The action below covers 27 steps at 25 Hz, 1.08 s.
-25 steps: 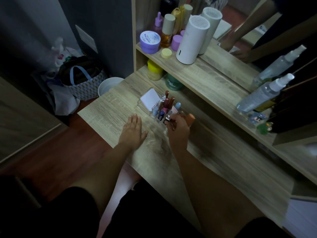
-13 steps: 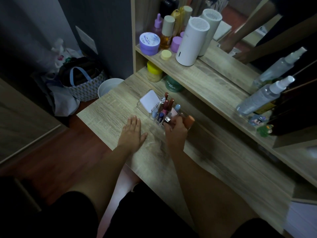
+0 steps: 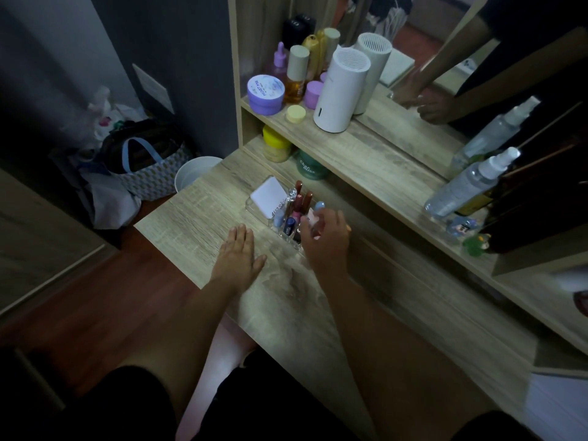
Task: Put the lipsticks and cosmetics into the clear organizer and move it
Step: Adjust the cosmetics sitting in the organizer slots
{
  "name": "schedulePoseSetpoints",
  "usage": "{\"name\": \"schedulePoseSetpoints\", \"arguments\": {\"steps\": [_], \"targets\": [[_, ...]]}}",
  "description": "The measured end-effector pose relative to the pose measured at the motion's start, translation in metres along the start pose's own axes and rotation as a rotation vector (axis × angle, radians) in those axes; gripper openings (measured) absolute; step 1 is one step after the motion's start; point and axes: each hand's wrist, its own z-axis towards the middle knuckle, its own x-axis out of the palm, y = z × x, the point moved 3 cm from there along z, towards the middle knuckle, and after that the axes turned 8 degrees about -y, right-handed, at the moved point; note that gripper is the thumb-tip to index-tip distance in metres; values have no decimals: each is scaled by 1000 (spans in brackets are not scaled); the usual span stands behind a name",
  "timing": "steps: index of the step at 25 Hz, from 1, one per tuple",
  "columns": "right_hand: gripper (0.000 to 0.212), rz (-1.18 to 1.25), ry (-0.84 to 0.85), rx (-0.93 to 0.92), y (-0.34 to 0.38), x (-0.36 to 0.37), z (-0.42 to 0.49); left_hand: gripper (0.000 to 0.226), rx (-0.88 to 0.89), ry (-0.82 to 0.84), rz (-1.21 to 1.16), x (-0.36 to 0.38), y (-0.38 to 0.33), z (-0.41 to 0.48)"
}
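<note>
Down on the wooden desk [image 3: 197, 227] sits the clear organizer [image 3: 254, 207], which serves as the landmark in the head view. Standing in its compartments are several lipsticks [image 3: 299, 202], dark red and pink tubes upright at the middle, with a blue-capped tube [image 3: 289, 225] at the near side and a pale blue one [image 3: 319, 205] at the right. A white flat compact [image 3: 269, 196] lies in the left part of the organizer.

The right hand [image 3: 327, 240] is over the right end of the organizer, fingers loosely spread and curled downward, with a small pink item [image 3: 311, 218] at its fingertips; whether the fingers actually grip it cannot be told, as the hand is blurred. The left hand [image 3: 238, 256] lies flat on the desk just in front and to the left of the organizer, palm down, fingers straight and together, holding nothing and apart from the organizer.

Behind the organizer, under the shelf [image 3: 366, 154], stand a yellow-lidded jar [image 3: 276, 144] and a green jar [image 3: 310, 167]. On the shelf above are a purple tub [image 3: 265, 93], a white cylinder [image 3: 342, 90] and a spray bottle [image 3: 467, 183] far to the right. Left of the desk, on the floor, are a white bucket [image 3: 194, 173] and a patterned bag [image 3: 149, 173].
</note>
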Motion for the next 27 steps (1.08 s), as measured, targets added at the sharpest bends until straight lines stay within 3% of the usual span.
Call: {"name": "schedulePoseSetpoints", "arguments": {"steps": [7, 11, 15, 17, 27], "targets": [[34, -273, 296, -436, 9, 0, 45, 73, 0, -4, 18, 2, 1, 0], [35, -390, 380, -491, 10, 7, 47, 73, -4, 8, 9, 3, 2, 1], [37, -269, 286, -462, 13, 2, 46, 73, -4, 9, 21, 4, 3, 2], [35, -224, 285, -392, 10, -1, 44, 73, -4, 7, 17, 4, 3, 1], [23, -211, 295, -431, 4, -3, 36, 73, -2, 16, 22, -1, -2, 0]]}}
